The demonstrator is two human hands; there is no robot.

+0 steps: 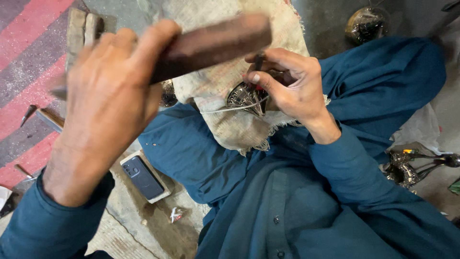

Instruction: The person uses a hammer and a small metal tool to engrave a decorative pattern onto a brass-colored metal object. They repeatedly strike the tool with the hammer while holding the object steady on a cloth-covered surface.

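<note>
Left hand gripping wooden mallet aloft

Metal piece on burlap pad

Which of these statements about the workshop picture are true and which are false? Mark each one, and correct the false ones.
1. The left hand holds a brown wooden block raised above the lap. True.
2. The right hand is empty. False: its grip pinches a thin dark tool set against a small patterned metal piece.
3. The metal piece lies on a pale burlap cloth. True.
4. A dark phone lies on the burlap cloth. False: it lies on the floor beside the person's leg, on a pale flat piece.
5. The person wears red sleeves. False: the clothing is dark teal blue.
</note>
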